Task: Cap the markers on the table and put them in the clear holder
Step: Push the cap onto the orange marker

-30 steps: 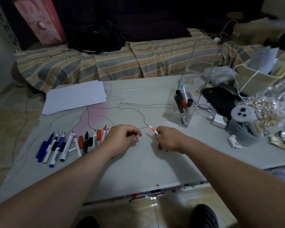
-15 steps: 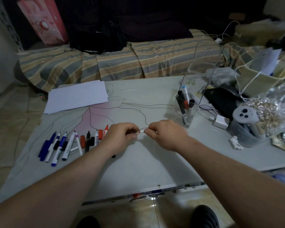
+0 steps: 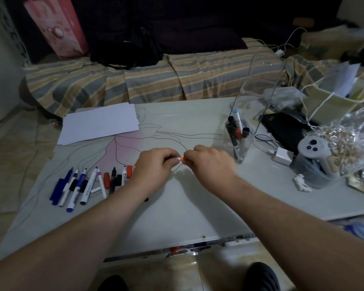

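Note:
My left hand (image 3: 155, 168) and my right hand (image 3: 210, 164) meet over the middle of the white table (image 3: 189, 208). Between their fingertips is a thin orange marker (image 3: 181, 158); only a short orange and white stretch shows. The left hand pinches its white cap end, the right hand grips the barrel. Several uncapped markers and loose caps (image 3: 88, 183) lie in a row to the left. The clear holder (image 3: 239, 133) stands to the right with several capped markers upright in it.
A sheet of white paper (image 3: 101, 122) lies at the table's far left. At the right are a black case (image 3: 282, 131), a white charger (image 3: 282, 155), a white controller (image 3: 312, 149) in a clear tub, and a crinkled plastic bag (image 3: 349, 139). A striped bed (image 3: 156, 78) runs behind.
My hands, apart a second ago with cap in the left and orange marker in the right, have come together; cap and marker now meet between the fingertips.

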The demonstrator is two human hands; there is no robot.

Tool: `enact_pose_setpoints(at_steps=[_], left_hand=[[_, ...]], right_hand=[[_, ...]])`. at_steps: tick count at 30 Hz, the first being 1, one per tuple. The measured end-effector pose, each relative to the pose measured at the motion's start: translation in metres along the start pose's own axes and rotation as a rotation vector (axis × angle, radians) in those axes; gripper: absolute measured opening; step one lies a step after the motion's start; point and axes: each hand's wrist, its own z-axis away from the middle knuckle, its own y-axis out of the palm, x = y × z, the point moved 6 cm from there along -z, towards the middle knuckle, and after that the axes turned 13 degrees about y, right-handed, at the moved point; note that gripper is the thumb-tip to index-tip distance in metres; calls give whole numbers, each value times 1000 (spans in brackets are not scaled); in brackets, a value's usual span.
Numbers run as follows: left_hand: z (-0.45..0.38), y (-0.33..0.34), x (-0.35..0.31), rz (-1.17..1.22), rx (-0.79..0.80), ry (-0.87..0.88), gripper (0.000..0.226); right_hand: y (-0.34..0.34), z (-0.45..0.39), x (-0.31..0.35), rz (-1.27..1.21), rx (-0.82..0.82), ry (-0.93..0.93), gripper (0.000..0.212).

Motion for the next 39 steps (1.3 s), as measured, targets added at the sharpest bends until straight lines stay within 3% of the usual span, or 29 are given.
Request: enact_pose_setpoints(at_steps=[5, 8, 12, 16, 18, 20, 24, 27, 30, 33, 39], left_hand=[[-6, -2, -15, -98, -92, 102, 7], [-7, 6, -20, -124, -63, 129, 9], [-13, 13, -33, -76, -80, 139, 7], [-20, 18, -44, 231, -123, -65, 7], [-23, 27, -54, 534, -144, -131, 4], [-30, 32, -67, 656, -176, -93, 10], [-36, 41, -96, 275, -61, 125, 31], [-29, 58, -103, 185, 76, 175, 31], [-25, 70, -96, 140, 155, 155, 31], [-23, 76, -90, 125, 189, 155, 31], [-19, 77, -76, 66, 259, 156, 30]], right_hand=[[-8, -1, -8, -76, -40, 44, 26], [-2, 2, -21, -180, 60, 108, 29], [-3, 1, -41, -429, 247, 209, 14], [-22, 0, -53, -309, 288, 135, 6], [-37, -3, -57, -341, 215, 102, 6], [-58, -8, -63, -419, 87, 78, 5], [-108, -21, -104, -410, -315, 222, 6], [-122, -22, -141, -431, -456, 392, 10], [-102, -25, -157, -391, -373, 461, 14], [-76, -25, -156, -275, -255, 437, 37], [-47, -25, -155, -174, -85, 449, 22]])
